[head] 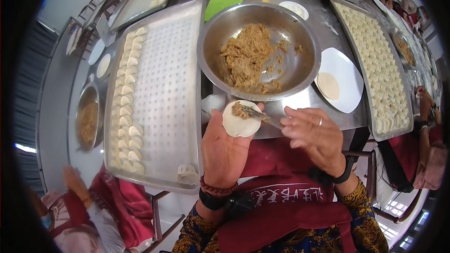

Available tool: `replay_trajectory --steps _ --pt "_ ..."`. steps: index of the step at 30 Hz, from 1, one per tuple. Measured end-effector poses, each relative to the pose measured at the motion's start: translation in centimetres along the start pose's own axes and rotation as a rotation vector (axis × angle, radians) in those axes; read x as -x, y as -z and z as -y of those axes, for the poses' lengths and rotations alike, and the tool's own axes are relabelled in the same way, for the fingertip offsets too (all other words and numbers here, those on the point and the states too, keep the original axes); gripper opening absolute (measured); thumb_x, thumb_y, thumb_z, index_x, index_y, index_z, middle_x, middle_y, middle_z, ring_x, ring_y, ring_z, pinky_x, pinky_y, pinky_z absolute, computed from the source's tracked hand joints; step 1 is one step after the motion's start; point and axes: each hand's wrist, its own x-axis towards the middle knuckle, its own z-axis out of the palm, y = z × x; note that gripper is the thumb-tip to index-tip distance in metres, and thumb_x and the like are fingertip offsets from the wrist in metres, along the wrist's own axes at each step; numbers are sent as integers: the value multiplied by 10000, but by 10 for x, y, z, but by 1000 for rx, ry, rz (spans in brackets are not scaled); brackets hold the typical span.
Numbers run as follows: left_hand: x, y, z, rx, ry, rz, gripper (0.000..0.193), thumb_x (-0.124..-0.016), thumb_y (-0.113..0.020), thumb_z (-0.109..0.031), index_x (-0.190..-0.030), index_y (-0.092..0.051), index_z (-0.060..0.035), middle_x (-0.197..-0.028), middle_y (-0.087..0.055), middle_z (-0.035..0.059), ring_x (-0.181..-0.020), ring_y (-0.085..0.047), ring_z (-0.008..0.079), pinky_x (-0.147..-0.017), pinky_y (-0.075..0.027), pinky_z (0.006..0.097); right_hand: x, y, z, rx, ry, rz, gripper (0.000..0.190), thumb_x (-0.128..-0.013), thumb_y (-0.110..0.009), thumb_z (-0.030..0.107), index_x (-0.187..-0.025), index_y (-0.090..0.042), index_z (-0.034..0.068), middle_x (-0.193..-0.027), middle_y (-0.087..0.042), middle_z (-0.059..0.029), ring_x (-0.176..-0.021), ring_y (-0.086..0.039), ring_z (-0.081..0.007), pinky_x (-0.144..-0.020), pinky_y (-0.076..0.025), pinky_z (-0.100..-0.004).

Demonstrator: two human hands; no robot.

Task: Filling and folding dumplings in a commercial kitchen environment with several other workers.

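Observation:
My left hand (226, 151) lies palm up under a round dough wrapper (242, 126), its fingers around the far edge. Brown filling (239, 111) sits on the wrapper's upper part, touched by the tip of a filling spreader or spoon (262, 116). The handle of that tool is in my right hand (313, 133), partly hidden by the fingers. Just beyond both hands stands a large steel bowl (207, 66) holding a mound of brown filling (249, 54). On a white plate (346, 77) to the right rest flat dough wrappers (328, 86).
A perforated metal tray (165, 84) at left holds rows of dumplings (128, 95). Another tray (393, 137), full of dumplings, stands at right. A green mat (223, 5) and a small white dish (297, 8) lie beyond the bowl. Other people sit at both sides.

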Motion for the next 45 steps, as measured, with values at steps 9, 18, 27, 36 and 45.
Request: replay_trajectory --steps 9,18,27,36,45 --pt "6 -9 2 32 14 -73 471 -1096 -317 -310 -1326 -413 91 -1315 -528 213 -1315 -471 415 -1143 -367 495 17 -4 19 189 140 38 224 -759 -801 142 -973 -738 118 -1081 -722 -63 -1113 -675 -267 -880 -560 -388" --pt "5 -1 4 25 16 -28 470 -1095 -328 -302 -1337 -389 97 -1321 -508 212 -1315 -463 410 -1152 -355 496 21 14 19 -25 -55 -24 253 -737 -797 176 -980 -739 136 -1072 -742 -63 -1125 -676 -274 -886 -528 -372" --pt "3 1 6 37 49 -96 510 -1094 -335 -317 -1378 -337 107 -1305 -504 223 -1293 -474 425 -1145 -365 497 21 9 11 11 17 40 212 -753 -792 143 -958 -739 124 -1042 -747 -55 -1124 -678 -289 -846 -533 -377" --pt "-3 2 9 41 67 -92 521 -1096 -321 -314 -1401 -310 109 -1354 -472 244 -1292 -475 435 -1147 -370 497 -11 7 -9 -1 -196 -217 192 -868 -708 100 -1056 -735 78 -1047 -745 -105 -1102 -680 -322 -890 -517 -386" --pt "3 -7 12 4 74 -40 524 -1099 -310 -312 -1405 -302 114 -1373 -461 249 -1310 -460 429 -1157 -363 487 -67 -29 -61 132 -197 21 224 -934 -661 176 -1139 -721 108 -1071 -729 -117 -1181 -629 -311 -958 -449 -419"
